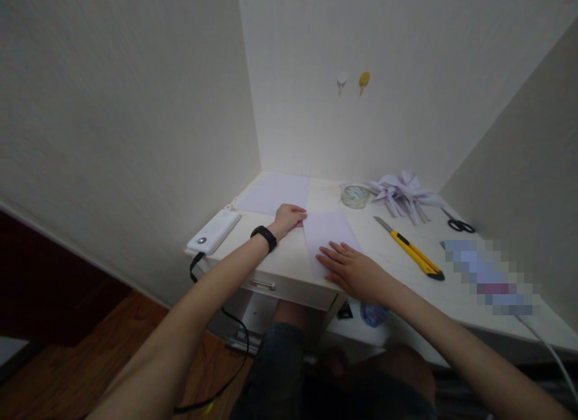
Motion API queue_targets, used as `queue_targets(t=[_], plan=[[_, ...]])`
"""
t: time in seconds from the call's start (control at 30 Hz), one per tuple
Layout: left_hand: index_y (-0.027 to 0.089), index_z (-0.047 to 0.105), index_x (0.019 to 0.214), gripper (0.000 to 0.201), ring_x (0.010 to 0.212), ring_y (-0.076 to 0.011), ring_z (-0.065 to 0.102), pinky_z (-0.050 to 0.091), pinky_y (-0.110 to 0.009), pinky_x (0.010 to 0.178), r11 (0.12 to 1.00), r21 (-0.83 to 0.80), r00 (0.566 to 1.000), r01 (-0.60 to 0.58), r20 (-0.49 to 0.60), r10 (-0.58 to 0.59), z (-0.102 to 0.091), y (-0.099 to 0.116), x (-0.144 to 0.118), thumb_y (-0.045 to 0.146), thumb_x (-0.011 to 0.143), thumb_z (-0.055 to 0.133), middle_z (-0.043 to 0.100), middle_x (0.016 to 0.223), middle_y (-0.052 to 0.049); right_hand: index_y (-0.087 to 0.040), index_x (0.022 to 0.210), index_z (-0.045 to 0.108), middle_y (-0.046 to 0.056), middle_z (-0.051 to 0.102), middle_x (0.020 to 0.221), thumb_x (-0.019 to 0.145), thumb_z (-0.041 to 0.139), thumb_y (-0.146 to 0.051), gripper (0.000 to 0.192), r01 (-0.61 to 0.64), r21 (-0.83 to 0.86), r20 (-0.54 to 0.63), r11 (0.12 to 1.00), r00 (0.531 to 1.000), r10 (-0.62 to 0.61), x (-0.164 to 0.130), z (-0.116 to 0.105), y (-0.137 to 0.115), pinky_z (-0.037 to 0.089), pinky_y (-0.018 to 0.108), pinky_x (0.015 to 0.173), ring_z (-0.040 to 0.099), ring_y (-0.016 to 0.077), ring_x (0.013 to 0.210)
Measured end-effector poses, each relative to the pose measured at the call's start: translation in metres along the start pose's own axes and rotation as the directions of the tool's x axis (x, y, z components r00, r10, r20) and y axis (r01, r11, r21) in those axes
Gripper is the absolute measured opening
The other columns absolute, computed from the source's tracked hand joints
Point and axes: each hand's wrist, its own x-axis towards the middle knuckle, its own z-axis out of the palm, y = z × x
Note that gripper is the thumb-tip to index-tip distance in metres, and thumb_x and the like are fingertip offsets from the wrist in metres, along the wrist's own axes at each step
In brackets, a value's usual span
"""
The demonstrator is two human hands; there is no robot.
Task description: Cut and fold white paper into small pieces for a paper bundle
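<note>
Two hands rest on one sheet of pale paper (pixel 327 233) that lies flat near the front edge of a white desk (pixel 289 263); the sheet runs from the desk's front edge back toward the middle. The right hand (pixel 354 266) lies palm down on the sheet's near end, fingers straight and slightly spread, holding nothing; the left hand (pixel 288 218) sits at the sheet's far left corner with its fingers curled, their tips at the paper's edge, though whether they pinch it cannot be told. A black wristband (pixel 264 237) circles the left wrist.

Just behind the left hand a second sheet of paper (pixel 275 192) lies flat toward the back corner of the desk; to the left of that hand, at the desk's left edge, a white power bank (pixel 214 231) lies with a black cable (pixel 212 305) hanging from it toward the floor. To the right of the held sheet, a roll of clear tape (pixel 355 196) sits near the back; beside it is a heap of folded white paper pieces (pixel 401 194). A yellow utility knife (pixel 412 250) lies slantwise with its blade out, near the right hand but apart from it; black-handled scissors (pixel 458 223) lie further right. A blurred patch covers something at the desk's right end. Two small hooks, one white (pixel 342 82) and one yellow (pixel 363 80), are on the wall behind; a drawer handle (pixel 262 284) shows under the desk's front edge.
</note>
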Motion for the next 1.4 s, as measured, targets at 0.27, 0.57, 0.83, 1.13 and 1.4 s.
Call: queue_targets(t=[0.27,0.57,0.83,1.13,1.4], plan=[[0.010,0.070,0.081,0.019,0.069,-0.0136,0.065,0.058,-0.030,0.073,1.000,-0.008,1.000,-0.005,0.022,0.006,-0.001,0.000,-0.002,0.008,0.064,0.080,0.070,0.078,-0.007,-0.015,0.143,0.049,0.017,0.048,0.149,0.101,0.036,-0.031,0.047,-0.047,-0.034,0.033,0.998,0.998,0.048,0.000,-0.005,-0.009,0.037,0.058,0.111,0.044,0.0362,0.137],[0.011,0.056,0.114,0.049,0.065,-0.0133,0.067,0.060,-0.032,0.071,0.994,-0.083,0.990,0.070,0.125,-0.059,0.000,0.010,-0.030,0.007,0.070,0.079,0.069,0.082,-0.005,-0.017,0.144,0.049,0.014,0.048,0.149,0.100,0.036,-0.027,0.046,-0.094,-0.070,0.021,0.993,0.995,0.095,0.000,-0.006,-0.018,0.036,0.057,0.112,0.043,0.0351,0.138],[0.018,0.048,0.093,0.041,0.054,-0.0159,0.066,0.058,-0.032,0.056,0.993,0.117,0.981,0.032,0.188,-0.054,-0.001,-0.002,-0.099,0.010,0.069,0.080,0.065,0.059,0.004,-0.017,0.144,0.049,0.014,0.050,0.147,0.100,0.039,-0.026,0.046,-0.111,-0.060,-0.025,0.992,0.994,0.110,-0.001,-0.001,-0.017,0.038,0.058,0.111,0.044,0.0338,0.137],[0.016,0.052,0.072,0.029,0.049,-0.0144,0.065,0.054,-0.025,0.051,0.973,0.231,0.947,0.022,0.306,-0.094,-0.004,0.003,-0.104,0.010,0.066,0.080,0.065,0.053,0.003,-0.014,0.118,0.068,0.012,0.069,0.125,0.095,0.053,-0.025,0.030,-0.050,-0.055,-0.301,0.997,0.953,0.031,-0.010,0.005,-0.019,0.043,0.054,0.108,0.059,0.0309,0.123],[0.013,0.055,0.074,0.031,0.048,-0.0120,0.063,0.053,-0.024,0.052,0.995,-0.007,0.938,0.095,0.336,-0.087,-0.002,0.002,-0.107,0.012,0.063,0.083,0.064,0.053,0.002,-0.018,0.109,0.069,0.008,0.075,0.107,0.089,0.065,-0.022,0.021,0.043,-0.173,-0.538,0.984,0.833,-0.131,-0.012,0.009,-0.022,0.045,0.049,0.106,0.063,0.0254,0.113]])
